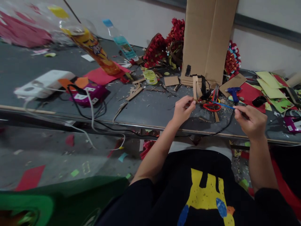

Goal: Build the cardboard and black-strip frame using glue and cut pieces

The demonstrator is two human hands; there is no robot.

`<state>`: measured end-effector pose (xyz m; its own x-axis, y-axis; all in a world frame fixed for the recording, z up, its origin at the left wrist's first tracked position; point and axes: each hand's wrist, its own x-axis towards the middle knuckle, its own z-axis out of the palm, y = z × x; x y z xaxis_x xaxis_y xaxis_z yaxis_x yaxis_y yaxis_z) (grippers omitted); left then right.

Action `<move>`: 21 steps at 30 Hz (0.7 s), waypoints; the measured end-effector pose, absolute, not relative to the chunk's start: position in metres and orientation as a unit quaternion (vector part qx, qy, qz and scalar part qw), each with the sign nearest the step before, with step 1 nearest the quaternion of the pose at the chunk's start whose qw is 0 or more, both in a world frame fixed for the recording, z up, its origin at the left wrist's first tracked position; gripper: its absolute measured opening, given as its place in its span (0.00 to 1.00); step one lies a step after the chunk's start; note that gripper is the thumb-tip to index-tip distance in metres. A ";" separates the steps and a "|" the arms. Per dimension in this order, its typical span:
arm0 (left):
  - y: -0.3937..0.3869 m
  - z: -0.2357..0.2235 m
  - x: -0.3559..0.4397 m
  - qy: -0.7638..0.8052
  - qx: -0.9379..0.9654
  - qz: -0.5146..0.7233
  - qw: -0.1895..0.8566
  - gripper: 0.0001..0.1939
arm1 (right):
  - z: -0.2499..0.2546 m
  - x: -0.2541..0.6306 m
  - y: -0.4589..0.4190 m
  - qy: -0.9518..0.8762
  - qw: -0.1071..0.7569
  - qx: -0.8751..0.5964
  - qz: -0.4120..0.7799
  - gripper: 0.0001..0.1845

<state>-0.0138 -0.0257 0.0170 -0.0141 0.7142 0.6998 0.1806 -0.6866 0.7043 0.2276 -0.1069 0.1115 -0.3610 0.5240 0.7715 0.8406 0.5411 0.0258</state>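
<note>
My left hand [184,110] is closed in a pinch on the lower end of a looped cardboard strip [195,88], tan with black patches. My right hand [251,121] grips a thin paintbrush [223,104] by its blue handle. The brush slants left, its dark tip at the black part of the strip; whether it touches is too small to tell. Under the brush lie red-handled scissors [213,108] on the littered table [150,108]. A tall cardboard panel [209,40] stands just behind the strip.
A blue glue gun [234,92] lies right, near coloured papers [270,81]. At left are a drink bottle [94,47], a blue-capped bottle [123,44], a white power strip [44,83] and a purple box [90,94]. A small jar [150,77] stands mid-table. Cables hang over the front edge.
</note>
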 end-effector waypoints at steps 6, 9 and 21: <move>-0.027 0.026 -0.018 0.336 0.709 0.595 0.173 0.08 | 0.109 0.227 -0.102 -0.811 0.357 -0.411 -0.215 0.06; -0.028 0.028 -0.019 0.332 0.724 0.581 0.165 0.08 | 0.109 0.227 -0.102 -0.812 0.355 -0.412 -0.212 0.06; -0.030 0.030 -0.019 0.330 0.737 0.575 0.130 0.07 | 0.107 0.231 -0.102 -0.808 0.318 -0.433 -0.240 0.08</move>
<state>-0.0191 -0.0301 0.0302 0.1212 0.6352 0.7628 0.3367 -0.7492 0.5704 0.2306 -0.1022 0.1074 -0.4220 0.5479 0.7223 0.8530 0.5098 0.1116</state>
